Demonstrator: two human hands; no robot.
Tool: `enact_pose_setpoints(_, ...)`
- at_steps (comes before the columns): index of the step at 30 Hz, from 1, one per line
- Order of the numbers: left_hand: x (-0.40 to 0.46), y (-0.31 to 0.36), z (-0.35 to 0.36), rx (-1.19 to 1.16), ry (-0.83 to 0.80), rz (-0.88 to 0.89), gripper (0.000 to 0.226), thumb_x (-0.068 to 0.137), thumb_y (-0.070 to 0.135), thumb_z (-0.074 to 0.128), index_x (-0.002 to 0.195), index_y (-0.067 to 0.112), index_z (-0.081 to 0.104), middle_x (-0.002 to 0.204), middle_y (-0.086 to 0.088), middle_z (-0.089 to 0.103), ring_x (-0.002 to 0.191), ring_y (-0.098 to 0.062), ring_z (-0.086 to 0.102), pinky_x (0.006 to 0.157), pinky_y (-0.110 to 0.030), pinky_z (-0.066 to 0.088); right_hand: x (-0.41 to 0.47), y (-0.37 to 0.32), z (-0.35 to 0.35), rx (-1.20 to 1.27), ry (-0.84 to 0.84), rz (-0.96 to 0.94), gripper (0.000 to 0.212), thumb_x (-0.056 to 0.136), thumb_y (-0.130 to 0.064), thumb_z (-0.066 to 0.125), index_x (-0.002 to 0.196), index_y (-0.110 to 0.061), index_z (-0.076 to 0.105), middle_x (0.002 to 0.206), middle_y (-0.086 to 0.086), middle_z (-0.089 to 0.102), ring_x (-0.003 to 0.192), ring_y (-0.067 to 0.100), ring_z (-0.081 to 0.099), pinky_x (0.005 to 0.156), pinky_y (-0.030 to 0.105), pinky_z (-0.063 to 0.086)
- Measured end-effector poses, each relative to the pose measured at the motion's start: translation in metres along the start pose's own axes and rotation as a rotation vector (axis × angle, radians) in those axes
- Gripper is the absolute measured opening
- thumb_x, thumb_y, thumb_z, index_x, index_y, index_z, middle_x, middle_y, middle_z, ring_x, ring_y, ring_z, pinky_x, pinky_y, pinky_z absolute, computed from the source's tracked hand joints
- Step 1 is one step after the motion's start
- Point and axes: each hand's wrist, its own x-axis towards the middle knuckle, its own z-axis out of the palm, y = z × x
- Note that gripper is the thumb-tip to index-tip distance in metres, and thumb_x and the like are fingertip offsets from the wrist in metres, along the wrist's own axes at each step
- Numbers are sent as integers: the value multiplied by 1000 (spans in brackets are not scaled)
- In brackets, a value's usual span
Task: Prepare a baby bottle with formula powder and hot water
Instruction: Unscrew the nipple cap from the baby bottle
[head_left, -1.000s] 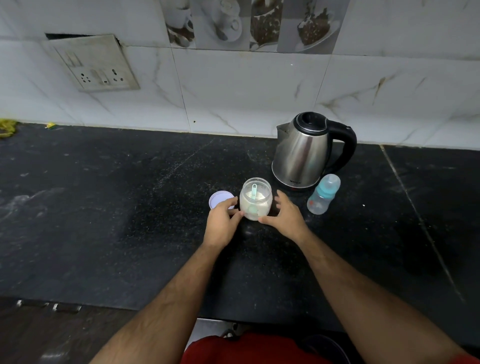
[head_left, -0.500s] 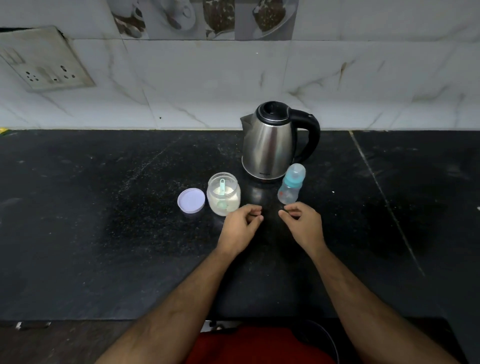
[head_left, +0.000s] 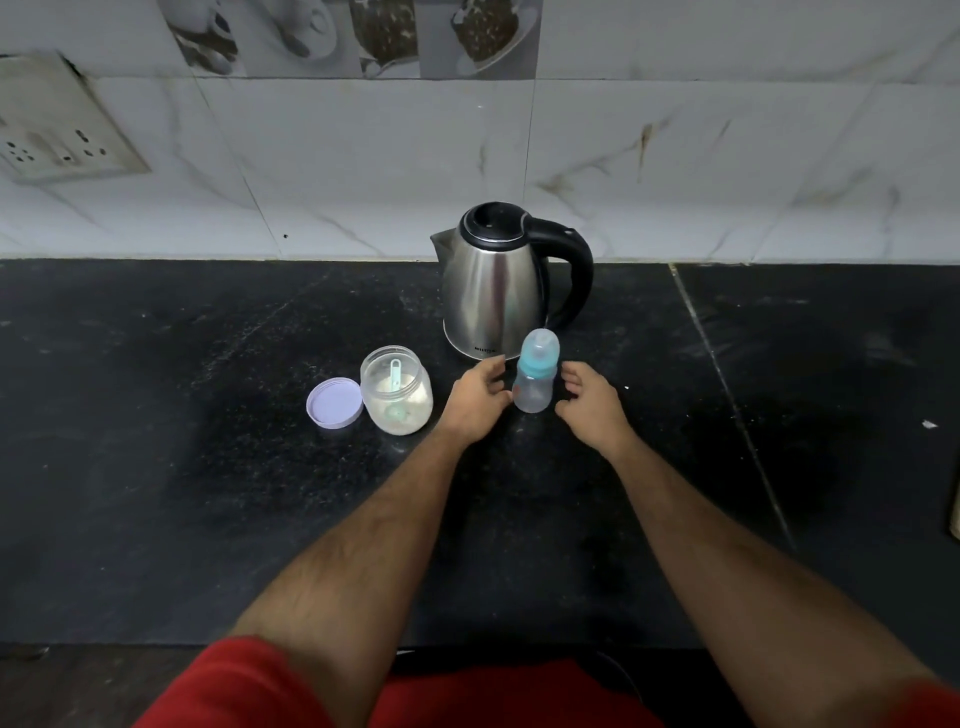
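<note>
Hands beside the baby bottle (head_left: 534, 382)
Left hand (head_left: 474, 400) touches it; right hand (head_left: 592, 402) near, fingers loosely curled, holding nothing.

A dark, speckled stone surface (head_left: 156, 467) meets a wall of white marbled tiles (head_left: 389, 166). A grimy socket plate (head_left: 57, 124) sits at the left; picture tiles (head_left: 353, 36) of cups and cakes run along the top.

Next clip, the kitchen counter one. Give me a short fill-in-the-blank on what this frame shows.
1. The purple lid lies on the counter to the ____ of the open powder jar.
2. The left hand and right hand flank the ____.
3. The scoop stands inside the ____.
4. The baby bottle stands in front of the ____.

Missing words: left; baby bottle; powder jar; kettle
</note>
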Motion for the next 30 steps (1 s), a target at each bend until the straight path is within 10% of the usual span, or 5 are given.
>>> enact_pose_setpoints(20,-46,-1,23,-136,-48,-5,18,95,24,66,111,31,65,108,5,74,103,-7,69,98,-39,55,-35,32,14,82,32,-127,57,71,-27,86,121,-20,60,116,-4,67,107,12,62,87,29,51)
enact_pose_setpoints(30,-56,25,11,-323,-99,142,52,83,2,76,132,0,58,123,-11,70,113,-14,68,96,-26,53,-57,32,4,341,-103,-130,53,74,-17,85,122,-21,63,111,-5,73,105,9,69,96,44,55)
